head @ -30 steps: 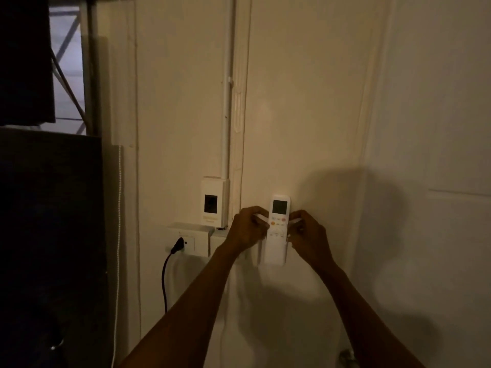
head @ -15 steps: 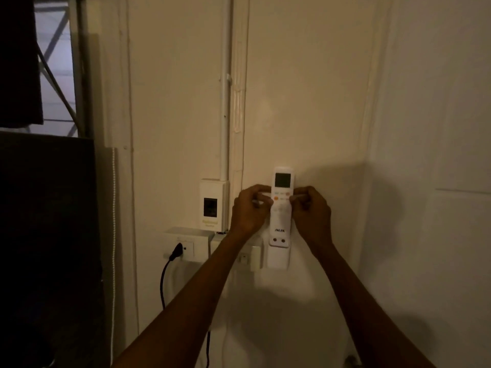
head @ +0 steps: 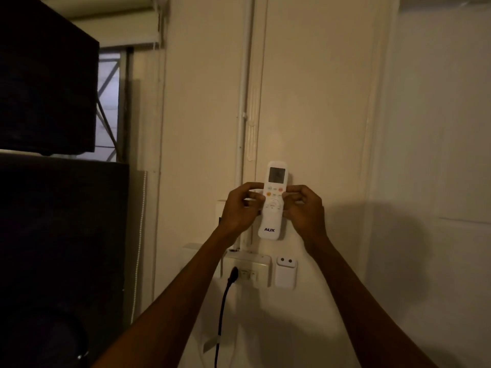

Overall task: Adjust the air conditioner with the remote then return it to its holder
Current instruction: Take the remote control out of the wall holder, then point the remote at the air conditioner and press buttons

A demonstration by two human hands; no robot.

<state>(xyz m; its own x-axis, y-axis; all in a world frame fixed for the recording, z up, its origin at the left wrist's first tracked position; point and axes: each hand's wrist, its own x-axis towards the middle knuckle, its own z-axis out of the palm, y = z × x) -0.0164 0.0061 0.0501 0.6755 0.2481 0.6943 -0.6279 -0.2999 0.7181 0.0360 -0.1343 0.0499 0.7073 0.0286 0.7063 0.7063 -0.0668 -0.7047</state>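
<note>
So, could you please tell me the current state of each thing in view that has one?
remote: out of its holder, upright against the wall, gripped on both sides.
holder: empty, on the wall below the remote.
left hand: closed on the remote's left edge.
right hand: closed on its right edge.
black plug: inserted in the socket plate.

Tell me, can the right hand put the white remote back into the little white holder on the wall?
Probably yes. The right hand grips the white AUX remote directly above the small white plastic holder, and the wall between them looks bare. The left hand grips it too.
</note>
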